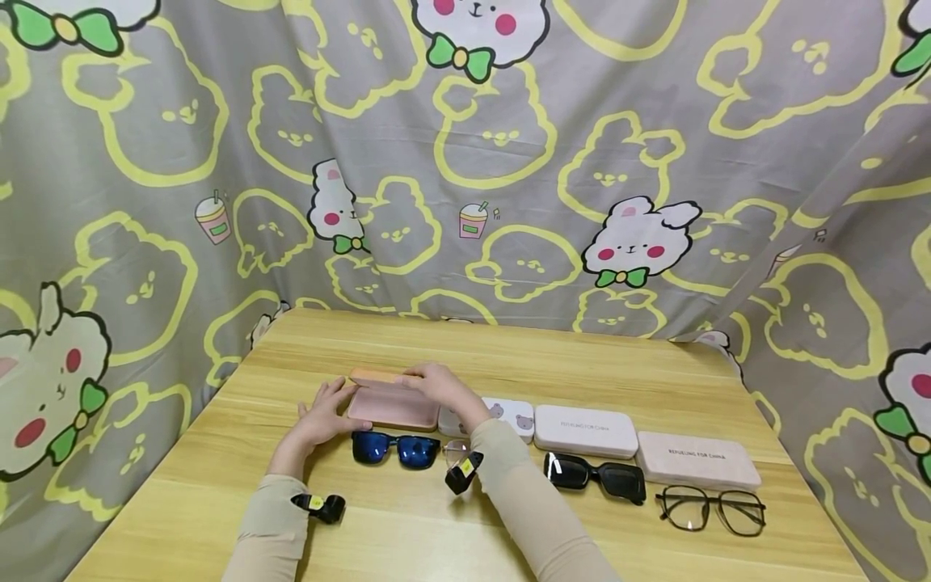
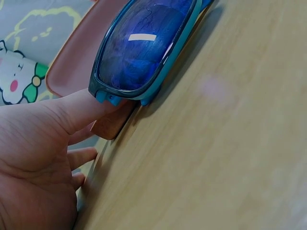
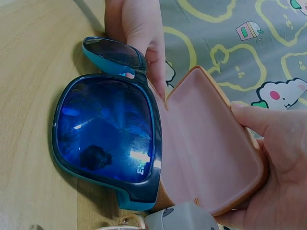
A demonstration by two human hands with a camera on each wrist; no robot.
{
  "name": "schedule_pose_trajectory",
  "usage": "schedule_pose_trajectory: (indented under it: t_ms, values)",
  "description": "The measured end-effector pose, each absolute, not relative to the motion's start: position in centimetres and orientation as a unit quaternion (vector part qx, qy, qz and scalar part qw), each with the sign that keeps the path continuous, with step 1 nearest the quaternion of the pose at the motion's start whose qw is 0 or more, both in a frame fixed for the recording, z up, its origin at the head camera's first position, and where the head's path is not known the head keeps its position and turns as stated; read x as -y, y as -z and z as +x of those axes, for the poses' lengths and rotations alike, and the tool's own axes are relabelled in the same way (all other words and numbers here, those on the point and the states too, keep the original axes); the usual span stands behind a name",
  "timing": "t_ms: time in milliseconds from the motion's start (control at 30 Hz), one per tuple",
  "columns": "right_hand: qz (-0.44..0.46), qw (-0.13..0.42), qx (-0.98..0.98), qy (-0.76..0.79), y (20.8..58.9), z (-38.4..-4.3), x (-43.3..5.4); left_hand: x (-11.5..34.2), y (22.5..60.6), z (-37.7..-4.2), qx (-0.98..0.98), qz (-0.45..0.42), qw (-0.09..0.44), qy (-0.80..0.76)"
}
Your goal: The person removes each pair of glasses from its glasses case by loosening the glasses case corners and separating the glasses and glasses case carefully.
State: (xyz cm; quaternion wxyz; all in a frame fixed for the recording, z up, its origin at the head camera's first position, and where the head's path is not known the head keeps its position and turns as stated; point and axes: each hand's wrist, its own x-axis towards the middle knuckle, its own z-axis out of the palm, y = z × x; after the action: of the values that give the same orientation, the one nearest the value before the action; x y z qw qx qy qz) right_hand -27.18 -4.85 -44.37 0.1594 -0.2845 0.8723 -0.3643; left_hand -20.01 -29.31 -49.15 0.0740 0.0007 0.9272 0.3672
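Note:
In the head view an orange glasses case [image 1: 393,408] with a pink lining lies with its lid raised. My right hand [image 1: 444,388] grips the lid [image 3: 216,143], thumb at its rim and fingers behind it. My left hand [image 1: 320,416] holds the left end of the case between thumb and forefinger; its other fingers are spread by the table. Blue-mirrored sunglasses [image 1: 396,449] lie folded just in front of the case, close to my left thumb [image 2: 91,108]. Thin-framed glasses [image 1: 457,449] are partly hidden by the right wrist's camera.
A white case with bear faces [image 1: 509,416], a white case [image 1: 585,430] and a pale pink case [image 1: 698,459] stand in a row to the right. Black sunglasses [image 1: 596,477] and black-framed glasses [image 1: 711,509] lie before them. A patterned curtain [image 1: 509,267] hangs behind the wooden table [image 1: 393,533].

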Motion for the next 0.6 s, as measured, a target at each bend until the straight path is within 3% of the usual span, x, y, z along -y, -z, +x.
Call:
schedule_pose_trajectory:
  t_ms: [600]
  values:
    - [-0.313,0.148,-0.866,0.361,44.86,-27.03,4.73,29.29,49.24,-20.00,-0.927,0.004,0.074,-0.367]
